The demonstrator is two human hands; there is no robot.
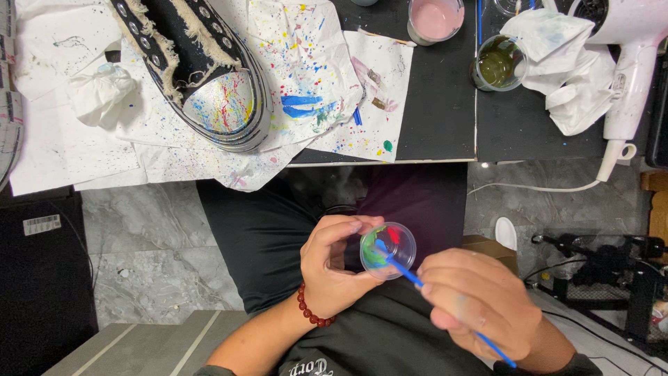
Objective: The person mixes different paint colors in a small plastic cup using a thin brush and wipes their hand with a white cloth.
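My left hand (332,268) holds a small clear plastic cup (388,249) with green, blue and red paint inside, over my lap. A red bead bracelet (311,310) sits on that wrist. My right hand (473,303) grips a thin blue paintbrush (410,275), its tip dipped into the cup. On the table above lies a black sneaker (202,66) with a white toe cap spattered in many colours, resting on paint-speckled white paper (313,76).
A pink paint cup (435,19) and a cup of murky greenish water (497,64) stand on the black table top (445,111). Crumpled tissues (563,63) and a white hair dryer (630,76) lie at the right. A black stand (612,264) sits on the floor.
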